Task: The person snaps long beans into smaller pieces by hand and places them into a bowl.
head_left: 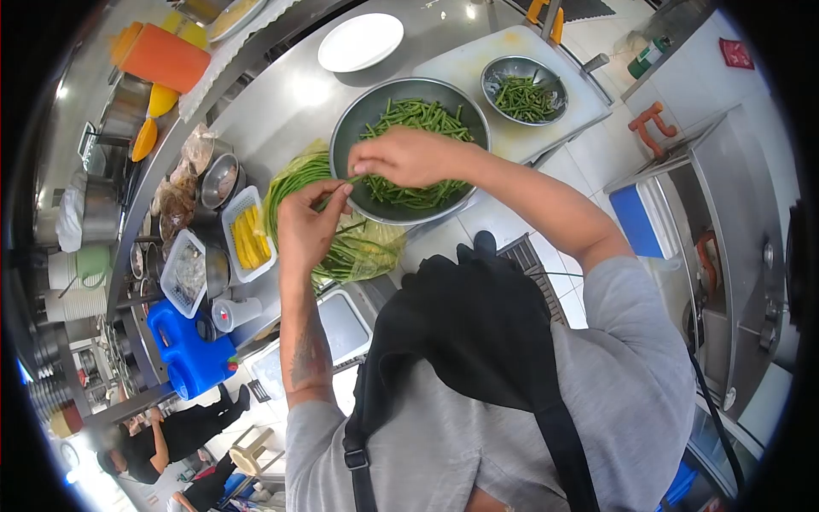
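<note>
My left hand (312, 218) pinches a green bean (355, 180) between thumb and fingertips, at the left rim of a large metal bowl (338, 128). Above that bowl, my right hand (413, 157) has its fingers closed at the bean's other end. Short pieces of green bean (431, 119) fill much of the bowl, partly covered by my right hand and forearm. Long whole beans (294, 181) lie left of the bowl, beside and behind my left hand. More beans rest on a thin yellowish plastic bag (386, 242) just below the bowl.
A small metal bowl (559, 98) of bean pieces stands on a white cutting board (456, 61). Behind is a white plate (361, 41). Leftward are a white basket (247, 269) with yellow pieces and a blue jug (188, 341). Another person (145, 448) stands at lower left.
</note>
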Motion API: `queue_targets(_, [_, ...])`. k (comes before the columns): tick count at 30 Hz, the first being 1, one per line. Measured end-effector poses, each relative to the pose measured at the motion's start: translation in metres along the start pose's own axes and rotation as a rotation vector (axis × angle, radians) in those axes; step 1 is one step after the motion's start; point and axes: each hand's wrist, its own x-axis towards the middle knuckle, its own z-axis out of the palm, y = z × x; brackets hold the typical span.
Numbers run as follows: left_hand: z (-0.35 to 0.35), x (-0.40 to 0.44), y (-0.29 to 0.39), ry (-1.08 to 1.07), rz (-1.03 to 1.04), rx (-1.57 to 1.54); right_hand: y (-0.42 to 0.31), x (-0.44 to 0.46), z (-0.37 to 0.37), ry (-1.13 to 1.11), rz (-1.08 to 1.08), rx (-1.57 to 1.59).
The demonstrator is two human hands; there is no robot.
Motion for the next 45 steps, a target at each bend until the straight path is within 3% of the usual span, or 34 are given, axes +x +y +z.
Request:
queue_targets(6, [-0.002,-0.002,-0.006,-0.098,0.000,0.117,-0.008,-0.002,0.013,-0.133,0.055,-0.172])
queue_targets(8, [-0.008,-0.003,-0.018,-0.227,0.047,-0.112,-0.003,-0.002,0.007,-0.234,0.066,0.187])
queue_targets(9, [-0.013,-0.002,-0.019,-0.224,0.050,-0.113,0.005,-0.003,0.006,-0.235,0.064,0.183])
queue_targets(11, [-0.020,-0.003,-0.018,-0.371,0.007,-0.387,0.028,-0.007,0.009,-0.232,0.196,1.283])
queue_targets(12, [-0.020,-0.003,-0.015,-0.362,0.006,-0.390,0.039,-0.005,0.003,-0.242,0.198,1.281])
queue_targets(14, [-0.018,0.004,-0.010,-0.257,-0.048,-0.199,0.057,0.003,-0.009,-0.057,0.340,0.465])
queue_targets(15, [-0.014,0.007,-0.020,-0.223,0.012,-0.142,0.062,0.003,-0.010,-0.059,0.341,0.466])
queue_targets(17, [-0.015,0.011,-0.021,-0.231,-0.024,-0.093,0.067,0.003,-0.013,0.093,0.266,-0.401])
queue_targets(18, [-0.014,0.015,-0.020,-0.235,-0.055,-0.049,0.055,0.005,-0.019,0.089,0.267,-0.408])
queue_targets(20, [-0.010,0.024,-0.015,-0.217,-0.057,-0.111,0.026,0.010,-0.029,0.052,0.108,0.281])
queue_targets(21, [-0.009,0.026,-0.012,-0.205,-0.055,-0.160,0.013,0.013,-0.028,0.001,0.078,0.366])
queue_targets(22, [-0.009,0.028,-0.008,-0.205,-0.061,-0.161,0.004,0.016,-0.032,-0.002,0.080,0.371])
queue_targets(24, [-0.007,0.032,0.001,-0.243,-0.067,-0.306,-0.007,0.019,-0.041,-0.055,0.166,0.027])
queue_targets(26, [-0.007,0.029,-0.005,-0.228,-0.051,-0.283,0.018,0.018,-0.049,-0.004,0.135,0.088])
queue_targets(28, [-0.010,0.028,-0.006,-0.213,-0.037,-0.259,0.034,0.013,-0.059,-0.061,0.220,0.488])
queue_targets(29, [-0.010,0.028,-0.006,-0.226,-0.048,-0.250,0.030,0.014,-0.057,-0.088,0.274,0.508])
queue_targets(34, [0.003,0.029,0.002,-0.234,-0.055,-0.182,-0.009,0.019,-0.026,-0.193,0.180,0.297])
queue_targets(36, [0.011,0.031,-0.001,-0.083,-0.032,0.123,-0.022,0.014,-0.003,0.065,0.024,-0.727])
queue_targets(37, [0.013,0.029,0.002,-0.082,-0.034,0.124,-0.024,0.012,0.008,0.114,0.062,-0.778])
queue_targets(40, [0.012,0.025,0.013,0.012,-0.051,0.266,0.000,0.013,0.000,0.232,0.061,-0.658])
queue_targets(41, [0.007,0.026,0.010,-0.058,-0.055,0.142,0.002,0.015,-0.001,0.305,0.056,-0.409])
queue_targets(43, [-0.001,0.027,0.001,-0.118,-0.070,0.020,0.002,0.015,0.002,0.256,0.002,-0.243])
queue_targets(45, [-0.005,0.033,-0.006,-0.289,-0.225,-0.483,-0.004,0.012,0.001,0.220,-0.041,-0.078])
